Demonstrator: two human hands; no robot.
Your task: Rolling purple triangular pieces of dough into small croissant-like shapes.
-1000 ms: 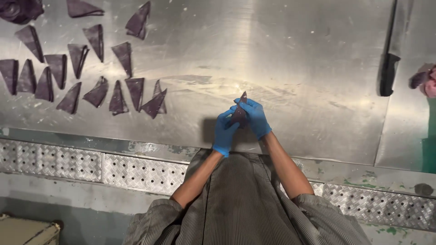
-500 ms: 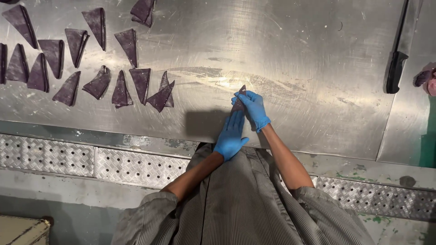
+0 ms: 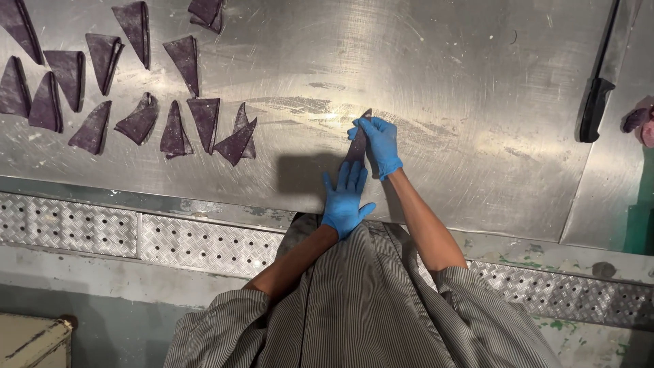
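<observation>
Both my hands wear blue gloves over a steel worktable [image 3: 449,82]. My right hand [image 3: 379,143] pinches a dark purple folded triangle piece [image 3: 358,142] that stands on the table near its front edge. My left hand [image 3: 345,197] lies flat with fingers apart just below that piece, holding nothing. Several more dark purple folded triangles [image 3: 174,123] lie in rows on the table's left side.
A long knife with a black handle [image 3: 599,95] lies at the table's right. Purple scraps [image 3: 640,123] show at the far right edge. A perforated metal ledge [image 3: 102,228] runs along the table's front. A pale box corner [image 3: 30,341] sits at the bottom left.
My left hand has let go of the piece and drawn back toward me, fingers spread. My right hand keeps the triangle. The view has shifted slightly.
</observation>
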